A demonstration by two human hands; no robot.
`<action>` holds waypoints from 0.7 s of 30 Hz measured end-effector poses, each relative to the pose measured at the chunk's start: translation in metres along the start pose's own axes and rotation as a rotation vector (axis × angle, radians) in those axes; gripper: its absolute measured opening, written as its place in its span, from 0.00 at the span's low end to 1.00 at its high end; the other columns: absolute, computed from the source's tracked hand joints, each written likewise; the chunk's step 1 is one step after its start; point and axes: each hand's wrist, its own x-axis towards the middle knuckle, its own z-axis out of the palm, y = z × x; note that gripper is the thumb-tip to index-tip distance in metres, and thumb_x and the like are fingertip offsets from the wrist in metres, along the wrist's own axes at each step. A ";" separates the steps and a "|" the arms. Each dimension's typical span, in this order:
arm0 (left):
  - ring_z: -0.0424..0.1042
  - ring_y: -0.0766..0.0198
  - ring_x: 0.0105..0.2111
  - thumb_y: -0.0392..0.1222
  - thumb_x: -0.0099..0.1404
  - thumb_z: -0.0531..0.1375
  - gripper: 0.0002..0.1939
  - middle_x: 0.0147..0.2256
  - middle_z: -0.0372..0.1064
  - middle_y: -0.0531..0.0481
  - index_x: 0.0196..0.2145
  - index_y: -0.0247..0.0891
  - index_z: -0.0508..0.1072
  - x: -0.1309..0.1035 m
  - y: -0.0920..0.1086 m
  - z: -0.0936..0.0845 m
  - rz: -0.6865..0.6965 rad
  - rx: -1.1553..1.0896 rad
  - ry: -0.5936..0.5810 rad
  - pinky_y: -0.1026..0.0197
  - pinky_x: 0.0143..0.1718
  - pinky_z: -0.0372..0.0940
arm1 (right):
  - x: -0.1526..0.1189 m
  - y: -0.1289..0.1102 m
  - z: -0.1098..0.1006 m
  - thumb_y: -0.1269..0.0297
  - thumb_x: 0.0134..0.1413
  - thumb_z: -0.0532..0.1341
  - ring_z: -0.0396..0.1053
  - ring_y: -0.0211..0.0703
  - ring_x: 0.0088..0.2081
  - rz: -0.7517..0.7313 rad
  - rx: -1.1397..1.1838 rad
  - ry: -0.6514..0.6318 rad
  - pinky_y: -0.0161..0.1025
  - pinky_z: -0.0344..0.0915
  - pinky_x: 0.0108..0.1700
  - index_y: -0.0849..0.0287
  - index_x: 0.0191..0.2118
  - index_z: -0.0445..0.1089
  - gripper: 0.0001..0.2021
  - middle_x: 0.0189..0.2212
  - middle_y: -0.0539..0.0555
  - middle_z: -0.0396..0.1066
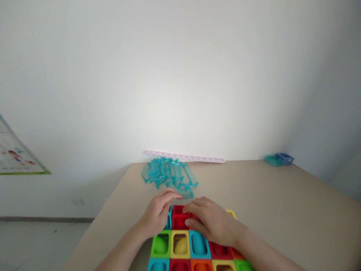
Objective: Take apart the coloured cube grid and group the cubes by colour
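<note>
You are curving your left hand (158, 211) beside the far left corner of the coloured blocks (180, 244), while your right hand (211, 222) is reaching over their far rows, thumb and index finger standing apart at the red block (178, 223). Whether either grip is pinching anything is staying unclear. The blocks are lying on the surface (239, 188), nearer you than the translucent teal pieces (169, 173).

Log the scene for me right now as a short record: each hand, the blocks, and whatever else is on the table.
Left hand: curved at the grid's far left corner
Right hand: over the far rows, fingertips at a red block
Block grid: red, yellow, green, blue, orange; partly hidden
Beyond hands: loose translucent teal pieces
By wall: purple patterned strip
Far right: teal item, blue item
</note>
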 end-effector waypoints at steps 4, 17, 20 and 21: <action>0.69 0.59 0.45 0.35 0.69 0.46 0.17 0.43 0.70 0.44 0.43 0.37 0.74 0.003 -0.008 -0.003 -0.068 -0.034 0.054 0.57 0.50 0.62 | -0.002 0.004 0.000 0.58 0.63 0.56 0.66 0.42 0.35 0.080 0.045 0.113 0.36 0.60 0.38 0.57 0.37 0.63 0.08 0.32 0.51 0.69; 0.70 0.52 0.45 0.48 0.53 0.67 0.36 0.48 0.71 0.43 0.58 0.41 0.62 -0.010 0.011 -0.011 -0.159 0.099 -0.218 0.54 0.48 0.64 | -0.004 0.002 -0.001 0.70 0.60 0.53 0.68 0.42 0.35 0.089 0.087 0.155 0.36 0.62 0.40 0.57 0.39 0.66 0.06 0.33 0.53 0.70; 0.71 0.57 0.39 0.46 0.58 0.63 0.25 0.40 0.71 0.47 0.51 0.40 0.62 -0.009 0.010 -0.008 -0.189 0.055 -0.181 0.57 0.42 0.66 | -0.006 0.001 -0.003 0.72 0.54 0.55 0.68 0.43 0.35 0.142 0.017 0.177 0.37 0.62 0.39 0.58 0.36 0.69 0.07 0.31 0.53 0.71; 0.71 0.58 0.38 0.46 0.60 0.61 0.22 0.38 0.71 0.48 0.50 0.40 0.61 -0.009 0.009 -0.006 -0.195 0.009 -0.171 0.57 0.41 0.66 | -0.007 0.000 -0.004 0.71 0.52 0.56 0.68 0.44 0.34 0.163 -0.011 0.157 0.38 0.61 0.38 0.58 0.34 0.70 0.06 0.30 0.53 0.71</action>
